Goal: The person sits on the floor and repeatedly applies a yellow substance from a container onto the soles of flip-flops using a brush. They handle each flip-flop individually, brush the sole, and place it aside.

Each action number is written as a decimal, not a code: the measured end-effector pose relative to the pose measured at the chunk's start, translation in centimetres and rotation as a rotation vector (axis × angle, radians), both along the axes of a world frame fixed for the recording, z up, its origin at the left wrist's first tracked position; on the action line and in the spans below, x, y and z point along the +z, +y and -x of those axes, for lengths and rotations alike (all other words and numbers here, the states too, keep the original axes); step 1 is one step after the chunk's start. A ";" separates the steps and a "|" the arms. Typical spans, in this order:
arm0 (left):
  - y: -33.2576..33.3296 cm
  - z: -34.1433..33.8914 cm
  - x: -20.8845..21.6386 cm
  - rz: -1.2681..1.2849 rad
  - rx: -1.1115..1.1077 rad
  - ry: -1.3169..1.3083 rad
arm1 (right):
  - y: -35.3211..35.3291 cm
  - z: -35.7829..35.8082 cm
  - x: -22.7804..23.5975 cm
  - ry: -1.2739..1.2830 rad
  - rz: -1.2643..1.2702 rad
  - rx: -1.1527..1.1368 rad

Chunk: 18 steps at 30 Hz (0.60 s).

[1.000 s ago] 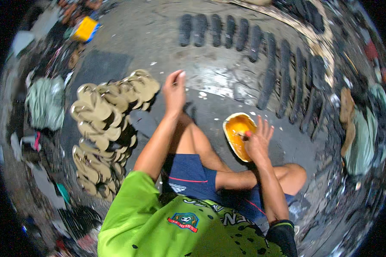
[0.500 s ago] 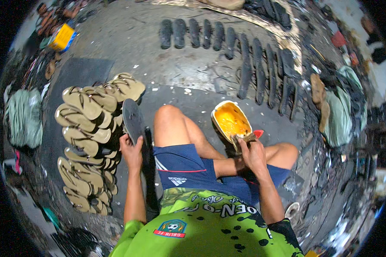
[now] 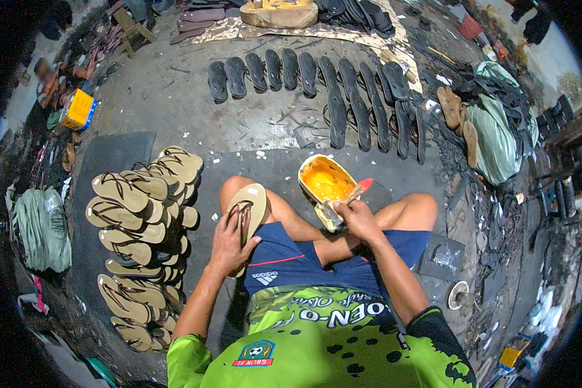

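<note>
My left hand (image 3: pixel 229 244) is closed around a tan flip-flop (image 3: pixel 255 205) with dark brown straps, held over my left thigh, its top facing up. In my right hand (image 3: pixel 357 220) is a brush (image 3: pixel 365 185) with a red-tipped handle, gripped at the near edge of a white tub (image 3: pixel 302 178) of yellow-orange paste. The brush's lower end is partly hidden by the hand. To the left of my left hand, stacked rows of similar tan flip-flops (image 3: pixel 118 193) lie on the dark floor mat.
Dark soles (image 3: pixel 273 68) stand in a row beyond my legs, with longer black ones (image 3: pixel 359 110) farther right. Green sacks (image 3: pixel 498 139) sit on both sides. At the far left, a person (image 3: pixel 50 84) is near a yellow box (image 3: pixel 79 110). A round white object (image 3: pixel 458 295) lies right of my hip.
My left hand has brought the flip-flop from beside the pile to over my thigh, turned from its dark underside to its tan top. My right hand still grips the brush by the tub.
</note>
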<state>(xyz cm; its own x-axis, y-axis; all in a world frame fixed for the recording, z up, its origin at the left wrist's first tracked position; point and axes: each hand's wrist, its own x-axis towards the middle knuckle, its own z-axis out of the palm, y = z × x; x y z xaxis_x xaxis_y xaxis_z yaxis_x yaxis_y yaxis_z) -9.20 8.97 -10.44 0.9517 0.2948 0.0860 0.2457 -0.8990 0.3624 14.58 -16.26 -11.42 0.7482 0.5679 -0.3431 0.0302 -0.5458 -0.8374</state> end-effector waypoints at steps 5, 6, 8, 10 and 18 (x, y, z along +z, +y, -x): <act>-0.6 -0.3 -0.9 0.350 0.131 -0.130 | 1.2 -1.6 10.0 0.504 -0.890 -0.319; -1.5 -1.5 0.8 0.709 0.152 -0.237 | 1.5 -1.9 11.8 0.469 -0.938 -0.333; -3.7 -4.8 6.4 1.430 0.197 -0.455 | 1.7 -2.1 15.2 0.435 -0.985 -0.283; -6.4 -7.1 8.5 2.130 -0.086 -0.644 | 2.4 -1.4 17.8 0.317 -0.926 -0.203; -10.5 -10.2 10.2 2.190 -0.073 -0.432 | 4.0 -1.8 18.6 -0.647 -0.756 -0.067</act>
<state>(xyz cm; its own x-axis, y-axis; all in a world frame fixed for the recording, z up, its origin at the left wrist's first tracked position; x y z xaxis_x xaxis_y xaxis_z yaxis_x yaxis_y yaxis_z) 1.03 -1.50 -0.24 0.9818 0.1707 -0.0837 -0.1043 0.8518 0.5134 16.33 -12.31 7.14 0.7020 0.4186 0.5762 0.5922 0.1063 -0.7987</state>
